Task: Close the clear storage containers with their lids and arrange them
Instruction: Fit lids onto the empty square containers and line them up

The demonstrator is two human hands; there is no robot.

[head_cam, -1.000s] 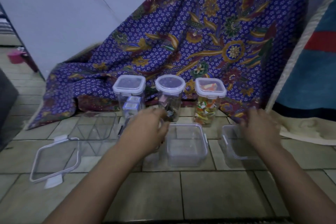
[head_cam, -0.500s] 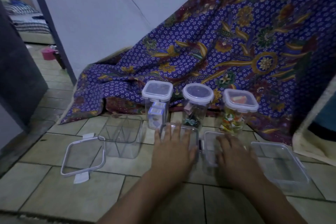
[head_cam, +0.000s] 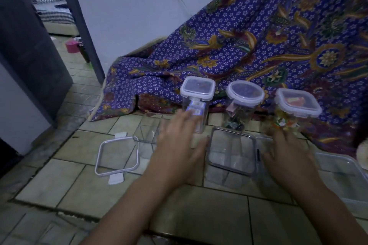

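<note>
Centre of frame: shallow clear square container w/ dark-rimmed lid (head_cam: 232, 151) on the tiled floor (head_cam: 199, 205), lid lying on top. Left hand (head_cam: 179, 145) sits just left of it, fingers spread and flat, blurred, grasping nothing; whether it touches the container's left edge cannot be told. Right hand (head_cam: 286, 157) sits just right of it, palm down, fingers loose and spread, over a second clear container (head_cam: 262, 145) that is largely hidden beneath it; contact cannot be told.

Left-centre: loose clear square lid w/ white clip tabs (head_cam: 117, 157) flat on the floor, beside an uncovered clear divided container (head_cam: 147, 135) partly behind the left hand.

Lower right: clear rectangular box w/ pale lid (head_cam: 342, 177), cut by the frame edge.

Behind, in a row (upper centre to right), three tall clear jars, all lidded: square jar w/ white clip lid (head_cam: 197, 93), holding small white-and-blue boxes; round jar w/ white lid (head_cam: 245, 95), dark contents; square jar w/ white lid (head_cam: 296, 105), multicoloured contents. The three stand near each other, not touching.

Backdrop: purple floral batik cloth (head_cam: 258, 45) draped from upper right down to the floor. Upper left: dark door frame (head_cam: 79, 26), a pink pot (head_cam: 72, 46) on the floor beyond.
</note>
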